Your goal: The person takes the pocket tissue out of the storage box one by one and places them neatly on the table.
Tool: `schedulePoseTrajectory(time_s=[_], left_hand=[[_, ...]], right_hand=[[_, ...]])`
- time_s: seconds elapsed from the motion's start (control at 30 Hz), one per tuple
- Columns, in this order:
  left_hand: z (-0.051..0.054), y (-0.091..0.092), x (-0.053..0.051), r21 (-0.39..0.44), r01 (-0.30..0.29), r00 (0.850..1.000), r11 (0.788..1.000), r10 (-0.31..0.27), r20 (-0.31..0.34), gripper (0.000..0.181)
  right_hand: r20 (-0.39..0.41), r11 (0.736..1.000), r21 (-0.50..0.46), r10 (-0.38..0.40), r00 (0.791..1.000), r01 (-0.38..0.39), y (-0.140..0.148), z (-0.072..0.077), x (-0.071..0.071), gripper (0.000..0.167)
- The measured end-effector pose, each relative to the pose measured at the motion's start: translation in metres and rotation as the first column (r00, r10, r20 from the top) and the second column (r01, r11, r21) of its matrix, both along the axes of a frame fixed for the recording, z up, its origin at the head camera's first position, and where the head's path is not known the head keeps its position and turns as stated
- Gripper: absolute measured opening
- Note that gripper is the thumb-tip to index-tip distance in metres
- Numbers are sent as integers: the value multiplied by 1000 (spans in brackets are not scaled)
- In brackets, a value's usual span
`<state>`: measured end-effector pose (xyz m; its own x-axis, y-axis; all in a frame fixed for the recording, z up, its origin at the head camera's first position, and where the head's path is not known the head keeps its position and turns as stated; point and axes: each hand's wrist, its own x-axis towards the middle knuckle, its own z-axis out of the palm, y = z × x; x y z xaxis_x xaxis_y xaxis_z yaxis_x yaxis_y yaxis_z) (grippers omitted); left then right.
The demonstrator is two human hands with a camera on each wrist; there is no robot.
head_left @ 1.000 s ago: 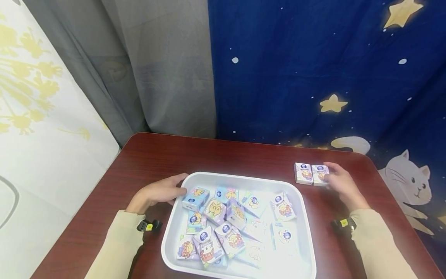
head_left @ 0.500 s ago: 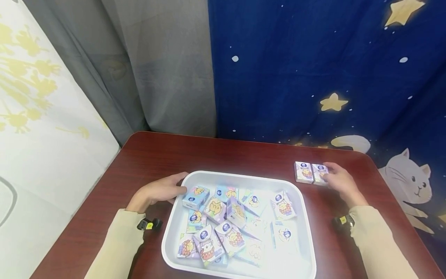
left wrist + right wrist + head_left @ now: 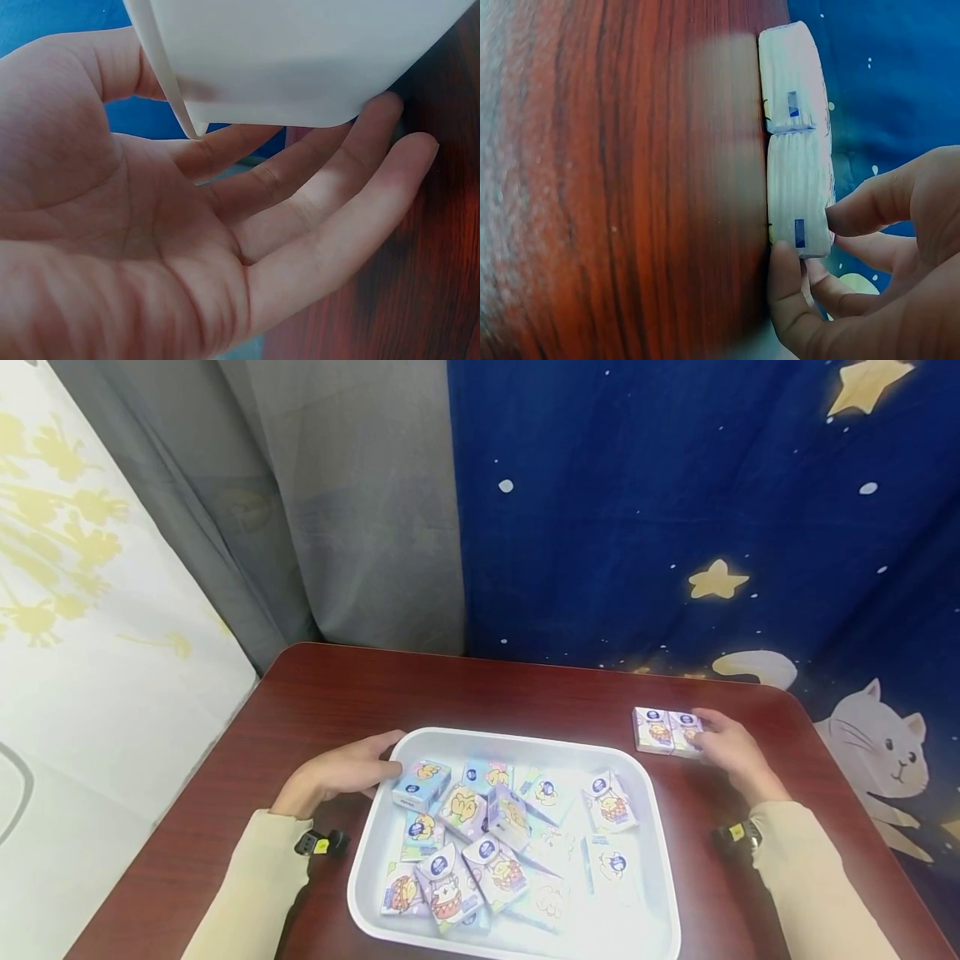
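Note:
My left hand [image 3: 339, 774] grips the left rim of a white tray [image 3: 525, 742], thumb over the edge. In the left wrist view its fingers [image 3: 330, 240] reach along and beneath the tray's outer wall. Toward the table's back right, my right hand [image 3: 733, 755] holds the right end of a small tissue pack [image 3: 684, 732]. The thumb touches its upper face, while other fingers [image 3: 786, 277] lie against its end. A second tissue pack [image 3: 652, 730] lies flat at its left, and the two touch side to side. Several more packs [image 3: 450, 889] lie jumbled in the tray.
The dark red wooden table [image 3: 525, 689] ends just behind the two packs. Beyond it hang a grey curtain [image 3: 375, 510] and a blue starry curtain [image 3: 600, 527]. A white patterned cloth [image 3: 90, 693] borders the left side.
The right hand has shifted slightly left with its tissue pack, closing the narrow gap to the neighbouring pack. My left hand and the tray look unmoved.

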<state>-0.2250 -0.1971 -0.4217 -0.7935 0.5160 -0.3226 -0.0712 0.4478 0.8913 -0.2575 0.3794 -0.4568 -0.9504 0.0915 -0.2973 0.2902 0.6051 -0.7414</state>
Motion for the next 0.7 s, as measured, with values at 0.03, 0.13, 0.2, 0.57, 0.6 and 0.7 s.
schedulePoseTrajectory(time_s=[0.03, 0.13, 0.2, 0.57, 0.6, 0.7], left_hand=[[0, 0, 0, 2, 0, 1000, 1000, 0, 0, 43], [0, 0, 0, 1, 2, 1000, 1000, -2, -1, 43], [0, 0, 0, 0, 7, 1000, 1000, -7, -5, 43], [1, -2, 0, 4, 4, 1000, 1000, -4, 0, 43], [0, -2, 0, 4, 5, 1000, 1000, -5, -1, 43], [0, -1, 0, 3, 11, 1000, 1000, -11, -7, 43]], right_hand=[[-3, 1000, -2, 2, 1000, -2, 0, 0, 0, 73], [-10, 1000, -19, 9, 1000, -9, 1, 1, 1, 73], [-17, 999, -39, 6, 1000, -7, 2, 3, 3, 73], [-121, 1000, -17, -25, 992, 23, -13, 29, 18, 61], [-131, 1000, -12, -16, 991, 15, -17, 34, 20, 60], [-155, 1000, 5, 16, 988, -16, -29, 46, 25, 58]])
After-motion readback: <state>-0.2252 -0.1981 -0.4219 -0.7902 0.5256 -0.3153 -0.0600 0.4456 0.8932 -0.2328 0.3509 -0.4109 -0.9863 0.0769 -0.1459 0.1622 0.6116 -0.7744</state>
